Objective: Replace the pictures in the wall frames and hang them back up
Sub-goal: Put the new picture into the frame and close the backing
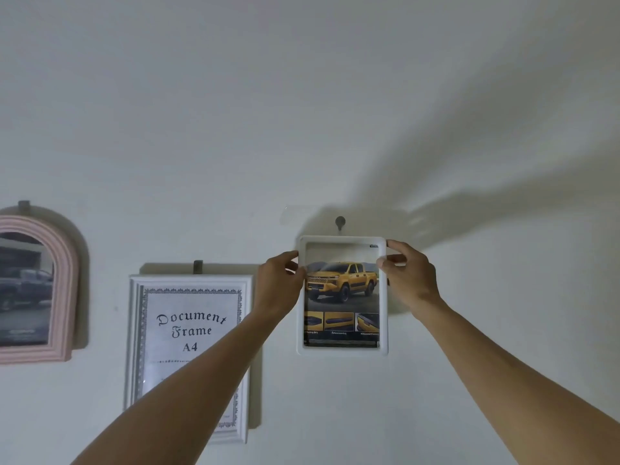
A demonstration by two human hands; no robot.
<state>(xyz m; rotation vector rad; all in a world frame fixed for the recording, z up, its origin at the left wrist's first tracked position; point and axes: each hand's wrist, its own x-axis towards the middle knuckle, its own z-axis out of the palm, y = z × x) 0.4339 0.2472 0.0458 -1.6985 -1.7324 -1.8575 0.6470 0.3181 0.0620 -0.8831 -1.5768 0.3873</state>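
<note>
Gripping one white frame with two hands, left and right.

Pink arched frame cut off left

The white frame with a yellow pickup picture stands upright between the fingers, gripped at its upper sides.

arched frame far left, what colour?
Pink, with ridged moulding: the arched frame, seen in the head view.
</note>
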